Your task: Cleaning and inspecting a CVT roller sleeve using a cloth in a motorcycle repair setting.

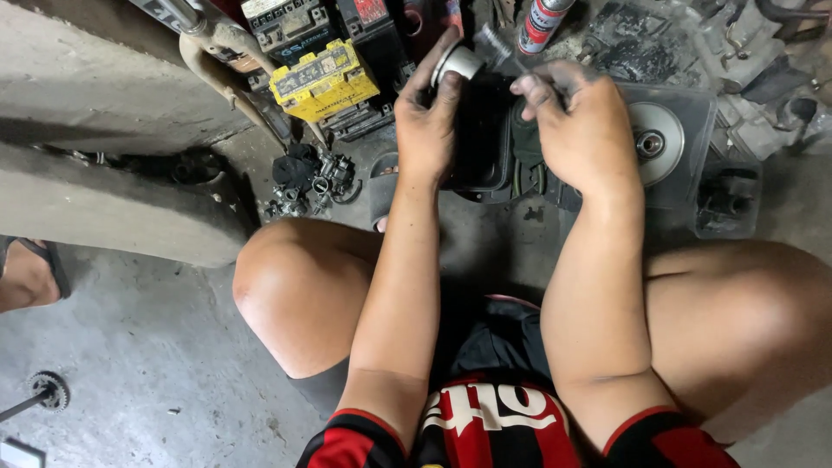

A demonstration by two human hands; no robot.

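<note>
Small white cylindrical part (458, 62), held aloft

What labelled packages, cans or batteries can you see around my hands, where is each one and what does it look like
Yellow battery: boxy, dark label on top, left of the left hand.
Black battery: rectangular, pale label, behind the yellow one at the top edge.
Spray can: cylinder, red, white and black label, top centre beyond the right hand.

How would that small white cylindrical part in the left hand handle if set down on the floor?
The white cylindrical part looks rigid and round, so on its side it would probably roll. The left hand pinches it with greasy-looking fingers, so it may be slippery. It seems light.
</note>
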